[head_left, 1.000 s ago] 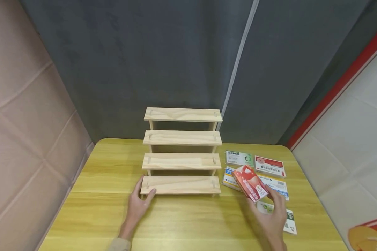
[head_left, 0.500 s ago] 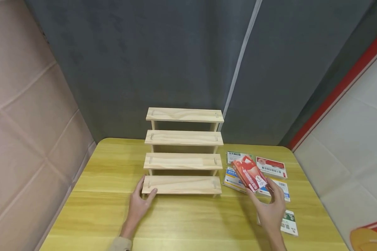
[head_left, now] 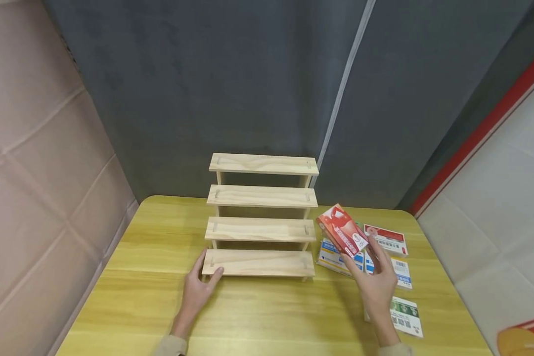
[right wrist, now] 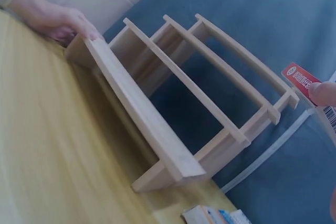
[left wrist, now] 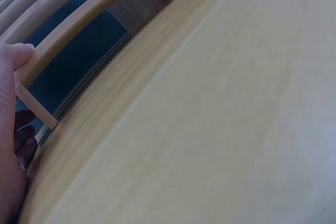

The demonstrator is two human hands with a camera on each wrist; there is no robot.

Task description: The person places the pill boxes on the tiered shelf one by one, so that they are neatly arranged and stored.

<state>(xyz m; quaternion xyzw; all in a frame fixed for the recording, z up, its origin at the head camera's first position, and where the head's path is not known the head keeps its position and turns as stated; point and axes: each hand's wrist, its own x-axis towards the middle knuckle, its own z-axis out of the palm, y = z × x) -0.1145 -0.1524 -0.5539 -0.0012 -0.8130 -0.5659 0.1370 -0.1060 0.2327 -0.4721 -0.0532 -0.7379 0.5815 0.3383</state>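
Pale wooden stand with four long flat steps [head_left: 261, 229]: it stands upright on the yellow wooden table [head_left: 160, 237], with the dark grey curtain [head_left: 196, 89] behind it
Your left hand [head_left: 197, 292]: it grips the left end of the stand's lowest step, thumb on top, and it has stayed there
Your right hand [head_left: 376, 283]: it pinches the small red and white cardboard box [head_left: 341, 230] between thumb and fingers
Red box: it is up in the air, tilted, just right of the stand, and seems to touch no step
What just changed: you brought the red box up and a bit left, so it is nearer the stand than a second ago, and now it hides most of the green and white flat box [head_left: 359, 225]
What that means: the red box looks safe in your hold, and the stand looks well steadied
Other boxes: right of the stand lie a blue and white box [head_left: 335, 257], a white box with a red band [head_left: 387, 241] and, nearer you than the stand, a white box with a green band [head_left: 406, 316], partly hidden
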